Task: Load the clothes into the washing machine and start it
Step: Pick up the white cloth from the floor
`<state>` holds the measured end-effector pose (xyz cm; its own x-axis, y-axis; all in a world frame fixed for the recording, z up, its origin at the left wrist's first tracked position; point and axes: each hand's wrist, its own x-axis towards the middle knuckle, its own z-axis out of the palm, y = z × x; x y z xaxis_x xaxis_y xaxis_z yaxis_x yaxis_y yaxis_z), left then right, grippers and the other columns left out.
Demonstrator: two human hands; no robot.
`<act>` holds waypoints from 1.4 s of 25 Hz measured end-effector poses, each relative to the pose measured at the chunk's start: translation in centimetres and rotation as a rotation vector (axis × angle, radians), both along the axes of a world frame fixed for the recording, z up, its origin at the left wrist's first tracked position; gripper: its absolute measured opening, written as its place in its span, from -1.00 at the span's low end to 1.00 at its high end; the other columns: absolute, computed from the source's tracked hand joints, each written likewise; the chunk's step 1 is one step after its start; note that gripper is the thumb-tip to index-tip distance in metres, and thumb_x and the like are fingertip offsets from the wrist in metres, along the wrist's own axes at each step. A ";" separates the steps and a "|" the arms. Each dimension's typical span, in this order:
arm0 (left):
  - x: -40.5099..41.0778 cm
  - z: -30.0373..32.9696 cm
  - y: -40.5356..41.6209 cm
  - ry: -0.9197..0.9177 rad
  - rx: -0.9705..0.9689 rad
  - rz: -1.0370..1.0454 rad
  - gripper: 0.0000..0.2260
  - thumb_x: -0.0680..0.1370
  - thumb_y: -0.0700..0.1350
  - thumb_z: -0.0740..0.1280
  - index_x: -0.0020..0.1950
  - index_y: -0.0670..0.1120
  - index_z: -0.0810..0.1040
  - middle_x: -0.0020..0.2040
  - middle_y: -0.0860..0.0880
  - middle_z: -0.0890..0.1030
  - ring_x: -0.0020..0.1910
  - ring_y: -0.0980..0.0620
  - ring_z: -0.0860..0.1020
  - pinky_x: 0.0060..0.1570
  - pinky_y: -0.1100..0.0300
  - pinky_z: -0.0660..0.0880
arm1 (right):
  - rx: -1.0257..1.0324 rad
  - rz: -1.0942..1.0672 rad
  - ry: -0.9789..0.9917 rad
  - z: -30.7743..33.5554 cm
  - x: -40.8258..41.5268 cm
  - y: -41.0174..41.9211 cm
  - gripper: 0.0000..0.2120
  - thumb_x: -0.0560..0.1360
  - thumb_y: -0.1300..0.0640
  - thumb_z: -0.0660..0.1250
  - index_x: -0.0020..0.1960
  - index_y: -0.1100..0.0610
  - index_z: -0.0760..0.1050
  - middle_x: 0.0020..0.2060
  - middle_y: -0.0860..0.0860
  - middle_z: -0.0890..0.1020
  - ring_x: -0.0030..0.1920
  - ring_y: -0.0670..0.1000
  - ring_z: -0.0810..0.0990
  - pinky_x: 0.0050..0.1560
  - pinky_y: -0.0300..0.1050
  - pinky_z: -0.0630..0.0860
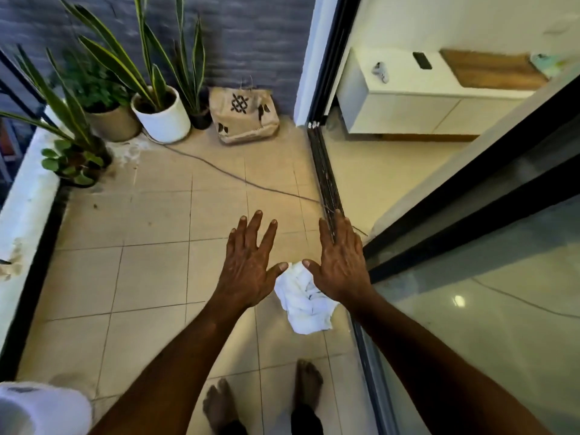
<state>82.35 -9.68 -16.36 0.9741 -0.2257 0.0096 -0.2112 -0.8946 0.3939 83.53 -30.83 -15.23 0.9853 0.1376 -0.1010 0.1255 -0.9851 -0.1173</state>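
Note:
A crumpled white cloth (303, 301) lies on the beige tiled floor (150, 262) of a balcony, close to the sliding glass door. My left hand (249, 262) and my right hand (340, 262) are stretched out above it, palms down, fingers spread. The two thumbs nearly meet over the cloth's top edge. Neither hand holds anything. A white rounded object (40, 409) shows at the bottom left corner; I cannot tell what it is. No washing machine is recognisable in view.
Several potted plants (157, 108) and a patterned paper bag (244, 116) stand along the far wall. A thin cable (238, 180) crosses the tiles. The door track (326, 174) and glass pane (486, 324) run along the right. My bare feet (263, 400) are below.

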 end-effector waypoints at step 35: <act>6.6 -54.1 -11.8 0.350 0.066 -0.217 -0.86 0.44 -0.21 0.34 -0.06 -0.19 0.63 0.35 -0.26 0.47 0.09 -0.26 0.55 -0.08 -0.05 0.53 | 0.210 -0.175 0.245 -54.1 1.5 -14.8 -0.09 0.47 0.09 0.51 0.67 0.02 0.09 0.65 0.27 -0.09 0.64 0.33 -0.01 0.45 0.19 0.38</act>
